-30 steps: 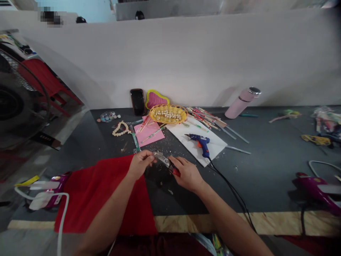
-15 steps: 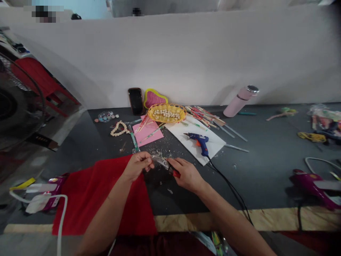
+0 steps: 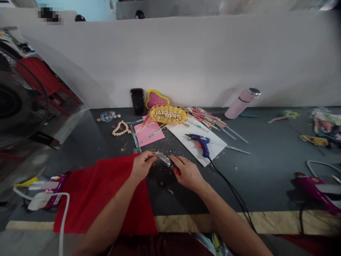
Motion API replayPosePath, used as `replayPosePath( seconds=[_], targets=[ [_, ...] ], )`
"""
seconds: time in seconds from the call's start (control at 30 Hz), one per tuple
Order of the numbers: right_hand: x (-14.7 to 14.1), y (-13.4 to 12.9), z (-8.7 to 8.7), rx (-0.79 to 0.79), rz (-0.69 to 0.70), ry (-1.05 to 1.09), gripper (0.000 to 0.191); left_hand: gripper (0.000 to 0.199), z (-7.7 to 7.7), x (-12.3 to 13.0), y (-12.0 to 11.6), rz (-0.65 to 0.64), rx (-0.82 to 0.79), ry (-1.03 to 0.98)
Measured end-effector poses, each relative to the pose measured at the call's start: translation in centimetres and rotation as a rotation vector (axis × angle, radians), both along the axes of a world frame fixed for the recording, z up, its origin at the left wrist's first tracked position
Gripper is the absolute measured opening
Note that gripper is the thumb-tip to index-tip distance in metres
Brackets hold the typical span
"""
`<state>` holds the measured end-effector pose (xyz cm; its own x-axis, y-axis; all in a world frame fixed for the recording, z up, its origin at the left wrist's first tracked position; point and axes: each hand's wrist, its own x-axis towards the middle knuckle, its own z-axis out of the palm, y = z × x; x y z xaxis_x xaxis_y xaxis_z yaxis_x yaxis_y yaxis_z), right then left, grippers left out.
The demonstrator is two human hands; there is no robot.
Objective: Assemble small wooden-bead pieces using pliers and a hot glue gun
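In the middle of the view, over the dark table, my right hand (image 3: pixel 188 173) is closed around the red handles of a pair of metal-bladed cutters (image 3: pixel 163 158), which look like pruning shears. Their blades point left toward my left hand (image 3: pixel 144 165). Its fingers are pinched together by the blade tips; whatever lies between them is too small to make out. Small pale crumbs are scattered on the table around both hands. Under my left forearm lies a red cloth (image 3: pixel 106 192).
A blue glue gun (image 3: pixel 200 141) rests on white paper (image 3: pixel 183 137), its cord trailing right. Behind are a yellow basket (image 3: pixel 153 119) of pale beads, a phone (image 3: pixel 137 101), a pink bottle (image 3: pixel 241 105) and several sticks. A beaded loop (image 3: pixel 121 128) sits left; purple power strips flank the table.
My left hand has shifted slightly right and up, closer to the blade tips. The right hand keeps its grip on the cutters. The whole view has moved a little.
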<state>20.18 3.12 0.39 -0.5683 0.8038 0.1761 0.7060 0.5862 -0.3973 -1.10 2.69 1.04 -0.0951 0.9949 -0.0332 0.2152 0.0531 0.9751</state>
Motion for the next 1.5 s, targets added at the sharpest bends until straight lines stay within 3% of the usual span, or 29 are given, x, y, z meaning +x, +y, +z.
replayPosePath(
  seconds=[0.3,0.83,1.1,1.5],
  targets=[
    [0.4,0.4,0.1,-0.007,0.059,0.052,0.052,0.016,-0.2,-1.0,0.0,-0.157,-0.032,0.045],
    [-0.1,-0.1,-0.3,0.032,0.004,-0.008,0.053,0.015,0.5,-0.5,-0.2,-0.130,-0.045,-0.015],
    [0.5,0.5,0.3,0.006,0.099,0.023,0.053,0.022,0.4,-1.5,0.0,-0.328,-0.126,-0.069],
    [0.2,-0.1,0.6,-0.017,0.065,0.014,0.048,0.021,-0.1,-1.2,0.0,-0.291,-0.125,-0.173]
  ],
)
